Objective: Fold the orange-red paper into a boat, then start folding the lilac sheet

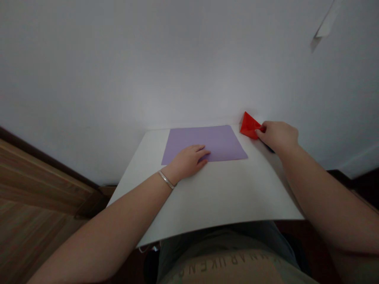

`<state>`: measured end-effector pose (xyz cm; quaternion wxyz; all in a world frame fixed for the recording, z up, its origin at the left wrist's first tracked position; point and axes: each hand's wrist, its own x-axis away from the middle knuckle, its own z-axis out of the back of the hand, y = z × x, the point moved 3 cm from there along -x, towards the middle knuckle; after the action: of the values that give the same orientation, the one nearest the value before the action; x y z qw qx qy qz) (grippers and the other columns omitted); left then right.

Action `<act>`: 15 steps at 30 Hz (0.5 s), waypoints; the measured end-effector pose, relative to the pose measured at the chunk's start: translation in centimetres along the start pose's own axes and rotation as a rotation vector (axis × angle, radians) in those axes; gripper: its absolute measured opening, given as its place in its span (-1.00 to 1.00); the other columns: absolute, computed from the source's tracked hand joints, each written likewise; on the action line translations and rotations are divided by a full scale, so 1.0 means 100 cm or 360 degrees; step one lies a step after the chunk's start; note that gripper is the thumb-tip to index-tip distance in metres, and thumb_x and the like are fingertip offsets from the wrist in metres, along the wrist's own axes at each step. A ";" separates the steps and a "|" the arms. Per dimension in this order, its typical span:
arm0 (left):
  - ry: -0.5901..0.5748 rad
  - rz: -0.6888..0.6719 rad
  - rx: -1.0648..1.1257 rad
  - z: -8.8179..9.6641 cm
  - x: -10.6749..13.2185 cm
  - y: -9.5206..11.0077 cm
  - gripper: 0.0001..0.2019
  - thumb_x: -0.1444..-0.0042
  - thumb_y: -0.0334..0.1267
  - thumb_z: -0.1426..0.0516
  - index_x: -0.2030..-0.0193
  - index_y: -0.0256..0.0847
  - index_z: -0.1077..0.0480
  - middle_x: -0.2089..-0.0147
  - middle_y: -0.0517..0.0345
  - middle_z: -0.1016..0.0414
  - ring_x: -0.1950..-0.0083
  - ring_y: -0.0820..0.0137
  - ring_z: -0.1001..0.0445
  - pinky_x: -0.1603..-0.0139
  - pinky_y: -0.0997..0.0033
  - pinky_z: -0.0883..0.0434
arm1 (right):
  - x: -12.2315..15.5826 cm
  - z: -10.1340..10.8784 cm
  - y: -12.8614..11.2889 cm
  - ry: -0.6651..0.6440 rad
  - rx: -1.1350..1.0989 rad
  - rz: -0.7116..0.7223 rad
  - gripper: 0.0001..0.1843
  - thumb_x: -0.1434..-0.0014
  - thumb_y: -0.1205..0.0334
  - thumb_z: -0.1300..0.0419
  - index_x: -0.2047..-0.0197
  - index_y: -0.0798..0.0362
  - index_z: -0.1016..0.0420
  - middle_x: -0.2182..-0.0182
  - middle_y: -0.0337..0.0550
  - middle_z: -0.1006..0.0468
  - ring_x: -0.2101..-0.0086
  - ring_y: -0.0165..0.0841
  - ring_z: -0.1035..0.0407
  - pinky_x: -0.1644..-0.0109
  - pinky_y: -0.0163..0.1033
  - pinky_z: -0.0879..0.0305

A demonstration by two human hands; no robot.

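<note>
A sheet of purple paper (204, 138) lies flat on the white tabletop (219, 193). My left hand (191, 159) rests on its near edge, fingers stretched out and a little apart, holding nothing. At the table's far right corner, a red folded paper (249, 125) with pointed, triangular faces stands close to the wall. My right hand (280, 136) pinches its right side between thumb and fingers. Part of the red paper is hidden behind those fingertips.
A pale wall (189, 71) rises right behind the table's far edge. Wooden furniture (38, 177) stands at the left. A dark object (269, 148), mostly covered, shows under my right hand. On the wall at upper right hangs a white piece (327, 23).
</note>
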<state>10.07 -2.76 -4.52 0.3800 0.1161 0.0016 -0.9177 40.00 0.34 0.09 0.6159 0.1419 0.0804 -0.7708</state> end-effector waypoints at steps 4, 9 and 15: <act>-0.0013 -0.0004 -0.0028 -0.001 -0.001 -0.001 -0.61 -0.30 -0.17 0.01 -0.20 -0.23 -0.35 -0.26 -0.11 -0.34 -0.27 0.18 -0.32 -0.29 0.13 -0.27 | -0.003 -0.008 0.003 -0.0044 0.0004 -0.0007 -0.53 -0.17 -0.08 0.00 0.11 0.03 -0.57 0.25 0.10 -0.60 0.27 -0.07 -0.46 0.39 -0.14 -0.20; 0.0005 -0.0025 -0.0045 -0.001 0.001 -0.002 -0.61 -0.30 -0.17 0.00 -0.19 -0.24 -0.35 -0.26 -0.12 -0.34 -0.26 0.17 -0.33 -0.28 0.13 -0.28 | -0.002 -0.009 0.003 -0.0047 -0.0045 -0.0006 -0.47 -0.15 -0.16 -0.02 0.04 0.02 -0.54 0.25 0.11 -0.60 0.27 -0.05 -0.46 0.39 -0.13 -0.21; 0.0036 -0.0016 -0.0032 0.004 0.006 -0.003 -0.62 -0.29 -0.18 -0.01 -0.19 -0.24 -0.36 -0.26 -0.11 -0.34 -0.26 0.17 -0.33 -0.28 0.13 -0.28 | 0.011 0.017 -0.019 0.0191 -0.0174 0.0189 -0.44 -0.17 -0.17 -0.05 -0.03 0.05 -0.50 0.24 0.11 -0.60 0.28 -0.07 -0.45 0.36 -0.13 -0.23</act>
<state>9.41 -3.01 -4.24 0.3766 0.1227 0.0156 -0.9181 37.71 -0.72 1.27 0.6614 0.1586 0.1505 -0.7174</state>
